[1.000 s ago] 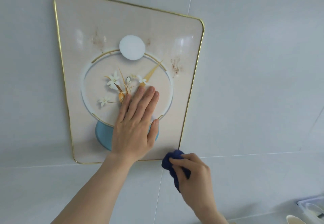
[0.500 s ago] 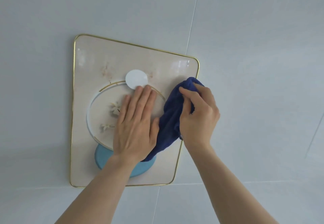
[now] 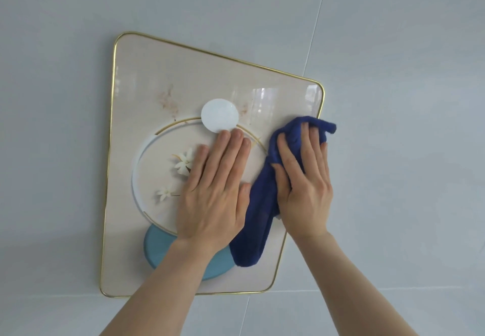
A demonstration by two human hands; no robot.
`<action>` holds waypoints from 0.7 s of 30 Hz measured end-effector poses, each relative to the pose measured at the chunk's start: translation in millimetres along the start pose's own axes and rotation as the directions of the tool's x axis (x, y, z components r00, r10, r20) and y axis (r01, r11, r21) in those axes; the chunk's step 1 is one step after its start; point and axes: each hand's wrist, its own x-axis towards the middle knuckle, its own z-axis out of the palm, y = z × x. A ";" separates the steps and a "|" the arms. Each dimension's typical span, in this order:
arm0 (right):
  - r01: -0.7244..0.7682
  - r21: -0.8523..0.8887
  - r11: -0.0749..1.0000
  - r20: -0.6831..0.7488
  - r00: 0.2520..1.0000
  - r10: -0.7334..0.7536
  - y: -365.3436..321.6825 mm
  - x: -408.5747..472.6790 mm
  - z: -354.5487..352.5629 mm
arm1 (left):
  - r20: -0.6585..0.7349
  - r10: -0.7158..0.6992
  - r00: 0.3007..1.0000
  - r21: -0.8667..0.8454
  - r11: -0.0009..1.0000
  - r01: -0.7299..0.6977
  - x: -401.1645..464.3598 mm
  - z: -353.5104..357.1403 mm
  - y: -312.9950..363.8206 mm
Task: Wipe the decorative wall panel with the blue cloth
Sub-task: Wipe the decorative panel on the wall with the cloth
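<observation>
The decorative wall panel [image 3: 147, 78] is beige with a gold rim, a white disc, a ring with white flowers and a light blue shape at the bottom. Brown stains mark it left and right of the white disc. My left hand [image 3: 215, 191] lies flat on the panel's middle, fingers together, holding nothing. My right hand [image 3: 304, 183] presses the dark blue cloth [image 3: 259, 225] against the panel's right part, near its right edge. The cloth bunches above my fingers and hangs down below the hand.
The panel hangs on a pale grey tiled wall [image 3: 406, 125] with thin grout lines. Nothing else is in view.
My right hand has lifted the cloth from below the panel's bottom corner onto its right side, then shifted slightly up and right. The stain at the right is no longer visible. The left hand stays flat.
</observation>
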 end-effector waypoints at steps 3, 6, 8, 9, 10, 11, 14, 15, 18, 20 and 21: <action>0.013 0.043 0.999 -0.031 0.999 -0.011 1.5 8.4 0.6 | -0.035 -0.007 0.999 0.009 1.000 0.007 -0.3 3.1 0.8; -0.049 0.074 0.996 -0.053 0.997 0.053 -6.6 27.0 2.1 | -0.071 -0.008 0.997 0.016 1.000 0.009 -0.7 6.4 1.9; -0.098 0.090 0.991 -0.068 0.992 0.104 -13.3 41.8 4.9 | -0.096 -0.010 0.995 0.006 1.000 0.011 0.5 6.9 2.6; -0.102 0.104 0.989 -0.072 0.991 0.110 -15.3 45.3 5.9 | -0.104 -0.012 0.995 0.000 1.000 0.012 0.2 6.9 2.4; -0.089 0.117 0.989 -0.072 0.993 0.098 -15.7 46.1 6.3 | -0.109 -0.013 0.994 0.001 1.000 0.013 0.1 7.1 2.4; -0.062 0.122 0.991 -0.066 0.995 0.071 -13.8 44.8 5.7 | -0.110 -0.016 0.994 0.004 1.000 0.016 0.1 6.8 2.5; 0.037 0.091 0.995 -0.047 0.998 -0.032 -2.4 31.2 -0.8 | -0.102 -0.020 0.995 -0.013 1.000 0.019 0.9 5.2 3.0; 0.058 0.074 0.996 -0.038 0.998 -0.055 1.0 25.1 -2.7 | -0.099 -0.018 0.995 -0.015 1.000 0.017 0.8 5.3 2.6; 0.084 0.048 0.995 -0.002 0.996 -0.084 8.9 13.9 -9.7 | -0.072 -0.022 0.997 -0.019 1.000 0.021 0.3 5.2 0.9; 0.075 0.049 0.996 -0.012 0.997 -0.075 9.1 15.7 -12.9 | -0.058 -0.015 0.998 -0.019 1.000 0.014 -0.5 4.5 0.7; 0.044 0.048 0.998 -0.030 0.999 -0.043 6.3 17.9 -12.5 | -0.052 -0.012 0.999 -0.020 1.000 0.011 -0.4 4.0 0.6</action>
